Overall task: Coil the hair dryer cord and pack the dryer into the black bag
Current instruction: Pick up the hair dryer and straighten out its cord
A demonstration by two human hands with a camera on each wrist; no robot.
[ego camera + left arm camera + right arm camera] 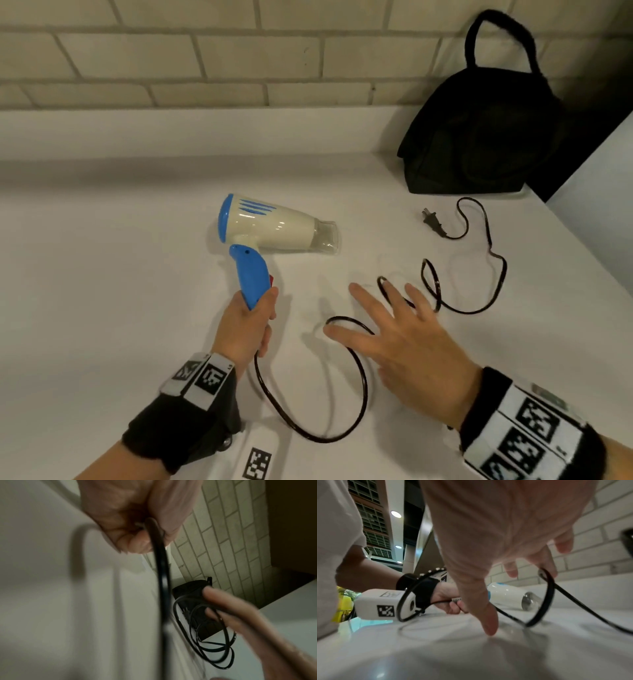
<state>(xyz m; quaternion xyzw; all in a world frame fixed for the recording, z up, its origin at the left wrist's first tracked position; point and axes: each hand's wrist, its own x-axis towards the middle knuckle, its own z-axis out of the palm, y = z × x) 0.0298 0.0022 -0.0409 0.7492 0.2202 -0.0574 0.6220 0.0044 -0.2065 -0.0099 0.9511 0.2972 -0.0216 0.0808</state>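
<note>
A cream hair dryer point(274, 228) with a blue back cap and blue handle lies on the white counter point(102, 274), nozzle pointing right. My left hand point(248, 325) grips the end of the blue handle, where the black cord point(359, 387) comes out. The cord loops loosely across the counter to its plug point(433, 222) near the bag. My right hand point(394, 329) hovers spread open over the cord's middle loops, fingers straight. In the right wrist view a cord loop point(546, 596) rises beside those fingers. The black bag point(486, 133) stands at the back right against the wall.
A pale tiled wall point(205, 58) runs behind the counter. A dark gap point(596, 113) and another white surface point(603, 192) lie right of the bag. A tagged white block point(257, 462) sits at the counter's front edge.
</note>
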